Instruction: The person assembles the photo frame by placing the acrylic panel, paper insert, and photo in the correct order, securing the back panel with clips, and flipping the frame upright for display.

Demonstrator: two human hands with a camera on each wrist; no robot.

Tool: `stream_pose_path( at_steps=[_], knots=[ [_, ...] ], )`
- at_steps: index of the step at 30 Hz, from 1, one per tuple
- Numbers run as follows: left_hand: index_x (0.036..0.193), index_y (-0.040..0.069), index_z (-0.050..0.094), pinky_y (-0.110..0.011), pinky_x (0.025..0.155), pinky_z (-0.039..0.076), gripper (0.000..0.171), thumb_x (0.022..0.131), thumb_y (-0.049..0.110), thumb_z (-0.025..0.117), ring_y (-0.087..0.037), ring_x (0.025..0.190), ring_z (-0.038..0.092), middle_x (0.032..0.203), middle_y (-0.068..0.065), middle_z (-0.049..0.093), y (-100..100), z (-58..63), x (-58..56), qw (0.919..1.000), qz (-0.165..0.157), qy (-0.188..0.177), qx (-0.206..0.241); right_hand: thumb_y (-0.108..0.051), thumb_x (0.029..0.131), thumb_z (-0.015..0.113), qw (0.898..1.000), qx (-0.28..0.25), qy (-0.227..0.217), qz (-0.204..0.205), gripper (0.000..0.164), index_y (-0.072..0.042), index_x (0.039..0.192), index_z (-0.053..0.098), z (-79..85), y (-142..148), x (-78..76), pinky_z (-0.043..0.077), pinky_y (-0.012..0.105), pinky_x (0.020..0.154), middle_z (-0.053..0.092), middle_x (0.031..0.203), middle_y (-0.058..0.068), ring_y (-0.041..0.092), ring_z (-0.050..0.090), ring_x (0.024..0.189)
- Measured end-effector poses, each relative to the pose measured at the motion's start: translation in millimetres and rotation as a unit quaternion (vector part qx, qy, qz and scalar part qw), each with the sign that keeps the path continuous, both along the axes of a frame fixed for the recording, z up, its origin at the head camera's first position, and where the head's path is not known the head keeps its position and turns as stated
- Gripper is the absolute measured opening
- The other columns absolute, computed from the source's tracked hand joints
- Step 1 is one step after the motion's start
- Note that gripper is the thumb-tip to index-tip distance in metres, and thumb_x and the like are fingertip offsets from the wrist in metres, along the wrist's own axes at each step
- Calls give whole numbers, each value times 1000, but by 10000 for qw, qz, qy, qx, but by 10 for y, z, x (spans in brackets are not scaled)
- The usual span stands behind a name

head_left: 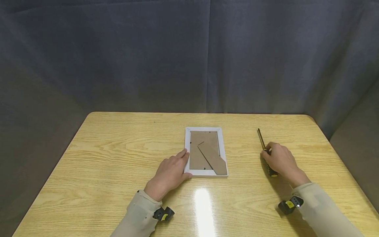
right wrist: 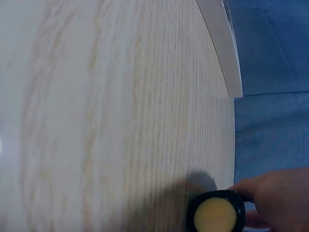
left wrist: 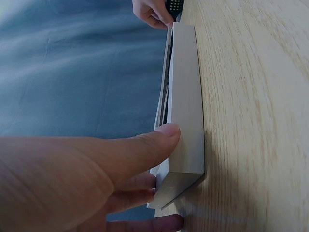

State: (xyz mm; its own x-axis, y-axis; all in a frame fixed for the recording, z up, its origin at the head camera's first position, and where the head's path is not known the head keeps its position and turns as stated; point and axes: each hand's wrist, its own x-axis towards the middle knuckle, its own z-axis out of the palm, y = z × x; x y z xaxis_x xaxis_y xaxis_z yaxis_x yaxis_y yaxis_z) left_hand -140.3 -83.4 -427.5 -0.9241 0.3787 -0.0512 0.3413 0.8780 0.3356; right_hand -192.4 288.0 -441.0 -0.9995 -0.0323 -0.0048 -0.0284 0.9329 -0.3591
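A white picture frame (head_left: 205, 173) lies face down on the table, its brown backing board (head_left: 204, 138) and stand leg (head_left: 218, 163) uppermost. At the frame's lower left corner rests my left hand (head_left: 170, 172), fingers extended along the left side and thumb against the near edge. In the left wrist view the thumb (left wrist: 154, 141) lies straight on the frame's side wall. To the right of the frame, my right hand (head_left: 281, 159) grips a screwdriver (head_left: 272, 172) by its dark handle; the shaft points away from me. The right wrist view shows the handle's yellow end (right wrist: 215, 216).
Small dark tabs (head_left: 204, 169) show at the edges of the backing board. The wooden table (head_left: 118, 158) reaches back to a dark curtain (head_left: 148, 65). A bright light reflection lies on the tabletop in front of the frame. Each wrist wears a small black camera.
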Motion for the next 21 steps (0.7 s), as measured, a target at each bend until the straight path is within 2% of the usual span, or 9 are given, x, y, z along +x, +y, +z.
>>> stream_pose_path(
  at_steps=[21],
  knots=[
    [148,-1,48,-53,101,51,73,90,34,76,-39,127,60,159,-16,42,-11,-3,-4,10000,-28,-37,10,-23,97,59,10000,-13,-5,-19,33,8,105,65,10,5,17,40,31,51,69,81,17,23,55,63]
  ],
)
